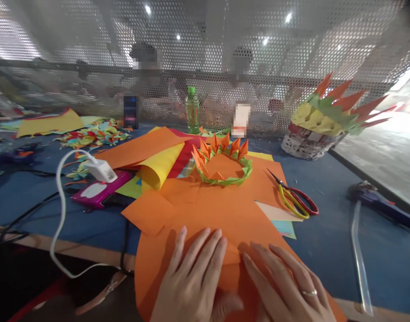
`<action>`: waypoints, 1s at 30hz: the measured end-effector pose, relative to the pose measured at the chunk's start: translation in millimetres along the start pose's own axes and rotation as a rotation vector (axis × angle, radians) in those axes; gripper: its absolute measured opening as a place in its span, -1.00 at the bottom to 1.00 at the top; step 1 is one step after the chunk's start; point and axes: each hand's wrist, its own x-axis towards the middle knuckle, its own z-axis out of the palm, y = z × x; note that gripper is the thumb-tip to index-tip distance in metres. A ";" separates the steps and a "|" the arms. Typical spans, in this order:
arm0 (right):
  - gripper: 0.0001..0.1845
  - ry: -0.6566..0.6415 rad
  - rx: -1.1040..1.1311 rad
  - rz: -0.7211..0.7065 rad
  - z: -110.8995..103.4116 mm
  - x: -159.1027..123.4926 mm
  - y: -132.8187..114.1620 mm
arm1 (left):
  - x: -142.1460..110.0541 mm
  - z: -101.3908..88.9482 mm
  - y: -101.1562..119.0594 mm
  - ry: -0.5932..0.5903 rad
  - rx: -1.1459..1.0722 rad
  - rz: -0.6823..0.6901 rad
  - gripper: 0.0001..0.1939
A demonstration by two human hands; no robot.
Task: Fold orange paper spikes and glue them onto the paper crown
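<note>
My left hand (193, 281) lies flat with fingers stretched out on a large orange paper sheet (218, 214) at the table's near edge. My right hand (285, 286), a ring on one finger, also presses flat on the same sheet, right beside the left. A folded edge of the orange paper runs under the fingertips. Neither hand holds anything. Beyond the hands stands a folded paper ring (223, 163) with green base and orange spikes.
Scissors (293, 197) with yellow and red handles lie right of the sheet. A pink phone (97, 192) with a white charger (99, 170) lies left, near yellow and red sheets. A green bottle (192, 109), a basket with paper craft (312, 134) and a glue gun (379, 203) stand farther off. People sit behind a mesh screen.
</note>
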 end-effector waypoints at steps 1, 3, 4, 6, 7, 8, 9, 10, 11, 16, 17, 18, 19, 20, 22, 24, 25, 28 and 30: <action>-0.55 -0.018 -0.029 -0.028 0.4 1.6 1.2 | -2.1 1.5 0.0 0.065 -0.020 -0.025 -0.39; -0.50 -0.044 -0.073 -0.087 2.3 5.0 3.6 | -4.9 1.9 -0.1 0.141 -0.054 -0.066 -0.50; -0.48 -0.052 -0.093 -0.111 3.7 6.8 4.8 | -5.6 0.9 -0.1 0.158 -0.067 -0.077 -0.56; -0.45 -0.065 -0.124 -0.138 7.0 10.9 6.6 | -6.0 -2.6 -0.1 0.195 -0.094 -0.097 -0.66; -0.45 -0.072 -0.134 -0.139 8.8 13.1 7.2 | -6.1 -4.3 -0.1 0.212 -0.110 -0.105 -0.69; -0.44 -0.080 -0.140 -0.136 10.6 15.3 7.5 | -6.3 -5.6 -0.1 0.225 -0.126 -0.114 -0.71; -0.44 -0.093 -0.141 -0.142 12.3 17.6 7.8 | -6.7 -6.3 -0.1 0.240 -0.140 -0.121 -0.72; -0.43 -0.105 -0.138 -0.144 13.8 19.8 7.9 | -7.4 -6.1 -0.3 0.252 -0.153 -0.125 -0.73; -0.43 -0.116 -0.132 -0.145 15.1 21.9 8.1 | -8.2 -5.0 -0.6 0.260 -0.163 -0.122 -0.72; -0.35 -0.088 -0.166 -0.143 16.6 29.2 9.7 | -9.1 6.1 -4.0 0.242 -0.165 -0.101 -0.70; -0.33 -0.067 -0.173 -0.166 16.6 29.6 9.4 | -7.8 6.7 -5.0 0.238 -0.167 -0.112 -0.71; -0.31 -0.043 -0.174 -0.187 16.9 29.6 8.5 | -5.9 5.8 -6.2 0.235 -0.177 -0.134 -0.72; -0.29 -0.017 -0.169 -0.200 17.6 29.2 6.9 | -3.3 3.2 -7.7 0.229 -0.200 -0.164 -0.74; -0.27 0.012 -0.161 -0.201 18.6 28.5 4.5 | -0.2 -1.1 -9.3 0.215 -0.233 -0.198 -0.75; -0.25 0.067 -0.142 -0.153 21.0 26.7 -2.3 | 7.3 -12.8 -12.9 0.161 -0.341 -0.290 -0.77; -0.25 0.099 -0.109 -0.109 22.9 25.2 -9.8 | 15.7 -25.2 -16.2 0.102 -0.459 -0.361 -0.78; -0.27 0.102 -0.092 -0.102 23.2 24.8 -13.2 | 19.9 -30.5 -17.5 0.100 -0.560 -0.397 -0.81; -0.35 0.111 -0.055 -0.089 21.6 24.9 -19.4 | 30.2 -40.5 -19.9 0.073 -0.915 -0.497 -0.89; -0.40 0.125 -0.029 -0.088 19.2 25.7 -20.7 | 34.2 -43.9 -20.8 0.031 -1.080 -0.555 -0.91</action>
